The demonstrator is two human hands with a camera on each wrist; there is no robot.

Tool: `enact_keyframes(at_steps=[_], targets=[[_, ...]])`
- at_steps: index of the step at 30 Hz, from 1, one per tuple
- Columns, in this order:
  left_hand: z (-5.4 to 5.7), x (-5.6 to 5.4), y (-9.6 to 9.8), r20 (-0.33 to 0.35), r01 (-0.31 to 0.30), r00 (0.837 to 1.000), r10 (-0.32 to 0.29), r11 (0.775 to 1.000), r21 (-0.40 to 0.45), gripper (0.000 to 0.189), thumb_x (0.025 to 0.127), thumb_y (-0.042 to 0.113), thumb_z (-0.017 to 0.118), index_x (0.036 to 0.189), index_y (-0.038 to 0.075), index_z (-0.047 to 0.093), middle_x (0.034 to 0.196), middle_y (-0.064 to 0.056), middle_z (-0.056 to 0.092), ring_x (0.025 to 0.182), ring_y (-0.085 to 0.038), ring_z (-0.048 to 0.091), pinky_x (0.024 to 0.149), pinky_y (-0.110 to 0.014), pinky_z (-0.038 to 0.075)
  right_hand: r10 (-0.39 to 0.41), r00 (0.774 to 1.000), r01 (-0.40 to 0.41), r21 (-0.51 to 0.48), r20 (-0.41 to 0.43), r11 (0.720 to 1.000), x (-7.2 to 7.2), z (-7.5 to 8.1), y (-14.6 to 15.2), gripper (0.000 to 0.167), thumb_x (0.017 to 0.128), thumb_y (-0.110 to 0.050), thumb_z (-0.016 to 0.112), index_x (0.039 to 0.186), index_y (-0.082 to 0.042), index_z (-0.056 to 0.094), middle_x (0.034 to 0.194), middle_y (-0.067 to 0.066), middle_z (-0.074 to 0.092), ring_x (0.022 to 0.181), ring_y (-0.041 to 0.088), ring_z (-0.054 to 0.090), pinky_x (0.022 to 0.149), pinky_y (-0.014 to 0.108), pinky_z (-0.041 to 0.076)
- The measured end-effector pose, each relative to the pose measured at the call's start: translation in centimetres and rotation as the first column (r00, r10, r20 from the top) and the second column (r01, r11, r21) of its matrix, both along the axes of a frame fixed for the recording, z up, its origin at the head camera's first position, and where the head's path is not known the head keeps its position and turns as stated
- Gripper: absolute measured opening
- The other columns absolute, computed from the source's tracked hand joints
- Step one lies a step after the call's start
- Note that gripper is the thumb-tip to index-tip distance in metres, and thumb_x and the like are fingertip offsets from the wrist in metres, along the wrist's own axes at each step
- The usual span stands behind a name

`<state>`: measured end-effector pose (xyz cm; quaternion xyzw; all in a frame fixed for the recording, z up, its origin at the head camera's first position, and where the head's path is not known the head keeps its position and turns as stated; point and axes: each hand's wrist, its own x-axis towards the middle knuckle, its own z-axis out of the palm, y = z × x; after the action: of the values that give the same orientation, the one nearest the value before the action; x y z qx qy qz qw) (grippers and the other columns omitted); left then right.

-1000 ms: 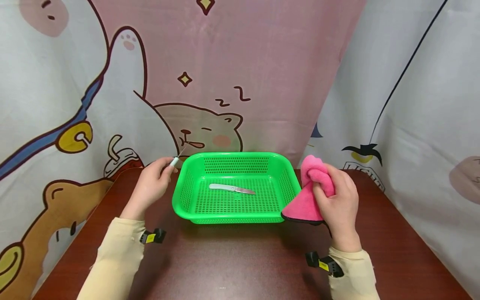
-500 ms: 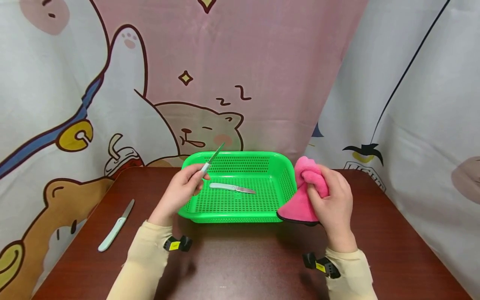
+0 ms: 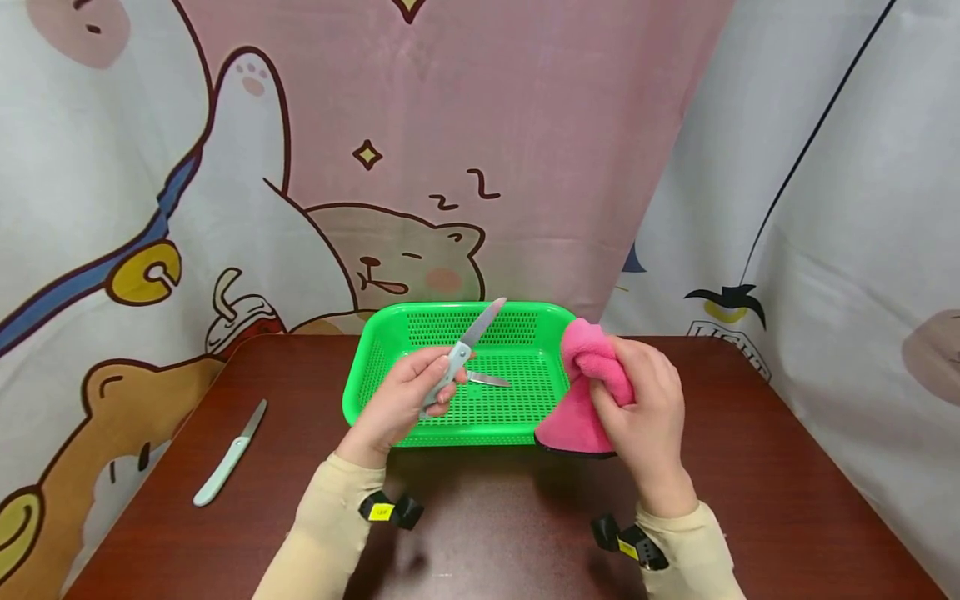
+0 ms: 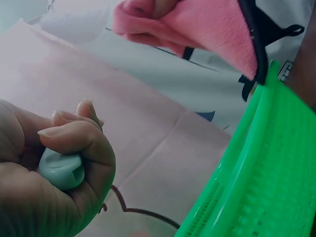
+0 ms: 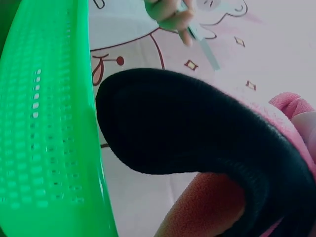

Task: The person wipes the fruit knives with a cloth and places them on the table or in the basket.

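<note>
One brown table (image 3: 502,525), green basket (image 3: 480,435), cartoon-printed curtain (image 3: 555,150) (partly pink)

table (image 3: 780,500): dark reddish-brown, shiny | curtain (image 3: 570,125): behind table, pink middle, white right side | curtain prints: tan bear (image 3: 412,227), eye shut, cheek pink; yellow bell (image 3: 129,277) on blue band (image 3: 178,183), left; yellow star (image 3: 367,155) above bear; raised white paw (image 3: 251,117), left of star

basket (image 3: 463,436): green; cloth (image 3: 579,417): pink, black-edged; knife handle (image 3: 453,365): pale-green; backdrop (image 3: 562,150): cartoon print
</note>
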<state>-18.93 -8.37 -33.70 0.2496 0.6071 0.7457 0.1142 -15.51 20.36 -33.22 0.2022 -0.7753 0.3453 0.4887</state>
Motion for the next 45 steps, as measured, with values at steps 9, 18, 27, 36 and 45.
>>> enact_keyframes(at_steps=[9, 18, 27, 36, 45], targets=[[-0.9, 0.4, 1.4, 0.0, 0.061, 0.998, -0.061, 0.998, -0.009, 0.031, 0.107, 0.014, 0.042, 0.12, -0.012, 0.053, 0.083, -0.005, 0.053, 0.061, -0.009, 0.042, 0.048, -0.019, 0.034, 0.043, 0.995, -0.034, 0.093, -0.09, 0.995, 0.6, 0.0, -1.9, 0.033, 0.087, -0.029, 0.065, 0.107, -0.003, 0.071, 0.101, 0.016, 0.066, 0.089, 0.032, 0.059, 0.079, 0.045, 0.041], [-1.8, 0.9, 2.1, -0.033, 0.107, 0.994, -0.107, 0.994, -0.003, 0.031, 0.107, 0.012, 0.041, 0.122, -0.014, 0.05, 0.086, -0.005, 0.053, 0.062, -0.008, 0.043, 0.049, -0.019, 0.034, 0.095, 0.987, -0.069, 0.197, -0.128, 0.978, 0.4, -1.1, -3.8, 0.031, 0.094, -0.031, 0.058, 0.109, -0.008, 0.071, 0.098, 0.013, 0.065, 0.085, 0.03, 0.062, 0.073, 0.048, 0.045], [-1.8, 1.7, 2.5, -0.026, 0.151, 0.988, -0.15, 0.988, 0.015, 0.03, 0.107, 0.011, 0.04, 0.119, -0.014, 0.05, 0.086, -0.005, 0.054, 0.063, -0.009, 0.043, 0.049, -0.019, 0.032, 0.108, 0.987, -0.076, 0.244, -0.119, 0.967, 0.5, -1.8, -4.9, 0.032, 0.095, -0.03, 0.054, 0.115, -0.013, 0.072, 0.097, 0.01, 0.064, 0.088, 0.027, 0.062, 0.07, 0.048, 0.046], [-1.8, 1.9, 2.4, -0.026, 0.152, 0.988, -0.153, 0.988, -0.039, 0.028, 0.107, 0.012, 0.043, 0.115, -0.012, 0.052, 0.085, -0.004, 0.055, 0.062, -0.009, 0.043, 0.048, -0.019, 0.032, 0.068, 0.992, -0.037, 0.26, -0.109, 0.965, 0.4, -2.0, -4.8, 0.032, 0.094, -0.029, 0.054, 0.115, -0.014, 0.072, 0.096, 0.011, 0.064, 0.086, 0.028, 0.062, 0.071, 0.048, 0.046], [-1.7, 2.1, 2.2, -0.071, 0.15, 0.985, -0.156, 0.985, -0.087, 0.025, 0.106, 0.012, 0.045, 0.112, -0.01, 0.055, 0.084, -0.006, 0.053, 0.062, -0.01, 0.042, 0.049, -0.019, 0.033, 0.014, 0.998, 0.001, 0.21, -0.068, 0.978, 0.2, -1.8, -3.7, 0.032, 0.091, -0.031, 0.06, 0.114, -0.011, 0.071, 0.098, 0.015, 0.064, 0.085, 0.033, 0.062, 0.072, 0.051, 0.045]])
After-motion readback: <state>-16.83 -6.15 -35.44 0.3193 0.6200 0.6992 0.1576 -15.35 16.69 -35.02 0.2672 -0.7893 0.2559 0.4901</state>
